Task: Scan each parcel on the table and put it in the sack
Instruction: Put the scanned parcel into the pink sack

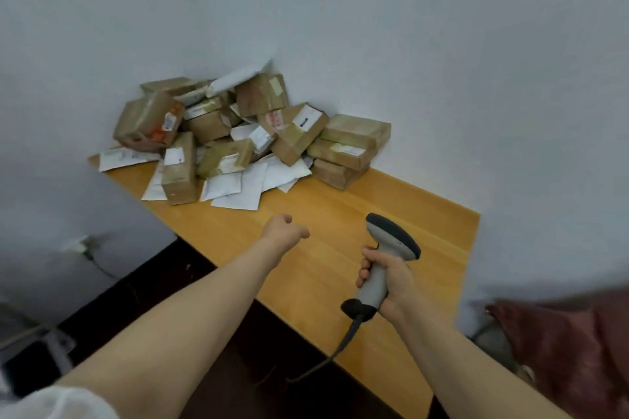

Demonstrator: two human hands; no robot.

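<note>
The parcels (238,133) lie in a loose heap at the far end of the wooden counter (391,207), pushed into the corner where 2 pale walls meet. Most are brown cardboard boxes with white labels, tilted and leaning on one another. At the right side of the heap 3 flat boxes (345,150) sit stacked. At the left a larger box with orange marks (148,122) rests tilted on a white envelope. Flat white mailers (238,189) spread out under and in front of the boxes, and a narrow box (178,168) lies on them at the front. The left grip (284,231), a bare hand, is stretched out over the counter, near the mailers but apart from them; its fingers are curled under and it holds nothing. The right grip (384,279) is wrapped round the handle of a grey barcode scanner (391,238), held upright above the near part of the counter with its dark head pointing toward the heap. A dark cable (343,340) runs down from the scanner's base past the counter edge. At the lower right lies a bunch of dark red fabric (578,350); whether it is the sack cannot be told. A wall socket with a plug (81,243) sits low on the left wall, and a white sleeve (51,401) shows at the bottom left.
</note>
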